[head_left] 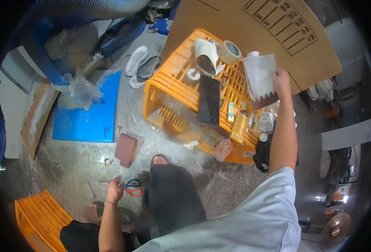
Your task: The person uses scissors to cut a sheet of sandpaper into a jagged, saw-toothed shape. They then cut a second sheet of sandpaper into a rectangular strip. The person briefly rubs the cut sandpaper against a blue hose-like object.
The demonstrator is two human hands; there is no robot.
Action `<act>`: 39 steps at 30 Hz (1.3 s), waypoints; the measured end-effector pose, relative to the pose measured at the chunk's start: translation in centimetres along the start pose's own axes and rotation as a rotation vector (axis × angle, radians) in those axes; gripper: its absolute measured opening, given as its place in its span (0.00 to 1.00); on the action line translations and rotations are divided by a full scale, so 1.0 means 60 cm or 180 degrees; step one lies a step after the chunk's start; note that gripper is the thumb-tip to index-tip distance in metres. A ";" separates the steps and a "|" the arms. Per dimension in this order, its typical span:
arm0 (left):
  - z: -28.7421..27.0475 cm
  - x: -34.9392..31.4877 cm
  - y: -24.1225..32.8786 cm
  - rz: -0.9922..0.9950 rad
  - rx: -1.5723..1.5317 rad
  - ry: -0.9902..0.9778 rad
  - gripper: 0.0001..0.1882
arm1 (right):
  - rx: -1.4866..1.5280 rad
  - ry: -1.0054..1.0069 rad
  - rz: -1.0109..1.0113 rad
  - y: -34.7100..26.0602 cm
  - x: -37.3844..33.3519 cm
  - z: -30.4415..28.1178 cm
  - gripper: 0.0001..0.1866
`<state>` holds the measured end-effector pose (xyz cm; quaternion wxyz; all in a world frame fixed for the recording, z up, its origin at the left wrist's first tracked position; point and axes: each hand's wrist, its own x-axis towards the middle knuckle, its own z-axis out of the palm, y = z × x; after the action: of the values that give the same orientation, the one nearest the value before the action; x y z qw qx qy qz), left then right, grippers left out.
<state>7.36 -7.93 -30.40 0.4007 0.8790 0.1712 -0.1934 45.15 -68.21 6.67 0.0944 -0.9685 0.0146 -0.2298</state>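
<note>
- Landmark: orange-yellow crate [176,63], slatted face up. Looks like a makeshift bench; small items sit flat across the slats.
- Right hand [281,84]: fingers closed on the right edge of the lined white sheet [259,71]. Sheet is over the crate's right side, faintly ruled, jagged along the lower edge, with a dark reddish-brown part at that edge. Edge grip leaves most of the ruled face uncovered.
- Left hand [114,191]: well apart from the crate, to its left and nearer the wearer. Fingers curled; can't tell if they pinch anything. Scissors [133,187], blue and red handles, lie just beside it, probably kept within reach.
- Reddish-brown sheet [125,150]: on the floor left of the crate, curled, so likely off a roll.
- On the crate's far half: tape roll [229,52] and curled white sheet [204,48]. Black slab [209,101] lies over the near edge, gold container [238,127] to its right.
- Clear bottle [266,122]: at the crate's near right corner, on its side, white cap toward the wearer.
- Cardboard panel [315,54]: behind the crate, maybe as a screen. Carries a boxed block of dark printed characters with ruled lines.
- Bottle label: coloured marks, too small to read. Same for the gold container.
</note>
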 end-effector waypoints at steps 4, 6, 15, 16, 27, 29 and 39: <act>0.004 0.001 0.001 0.0075 0.0128 -0.0017 0.21 | 0.0277 -0.0207 0.0544 0.018 -0.005 -0.012 0.15; 0.005 0.002 0.003 0.0142 0.0143 -0.0019 0.21 | 0.0379 -0.0322 0.0427 0.023 -0.007 -0.002 0.15; -0.003 -0.002 0.006 0.0209 0.0018 0.0022 0.21 | 0.0314 -0.0878 0.0166 -0.034 -0.009 0.070 0.16; -0.004 -0.002 0.006 0.0207 0.0011 0.0012 0.21 | 0.0210 -0.1115 0.0089 -0.047 -0.017 0.062 0.20; -0.003 -0.007 -0.003 0.0199 0.0061 -0.0056 0.22 | -0.1822 -0.1408 0.0913 0.028 -0.358 -0.214 0.38; -0.002 -0.011 -0.001 0.0247 0.0168 -0.0061 0.22 | -0.1478 -0.1614 0.1538 0.084 -0.390 -0.202 0.32; -0.015 -0.035 -0.008 0.0363 0.0322 0.0218 0.21 | -0.0312 0.0037 0.1876 0.235 -0.432 -0.187 0.20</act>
<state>5.52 -7.22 -29.16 0.3601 0.9126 0.1246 -0.1485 17.19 -82.15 2.36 0.1101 -0.9246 0.3068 -0.1970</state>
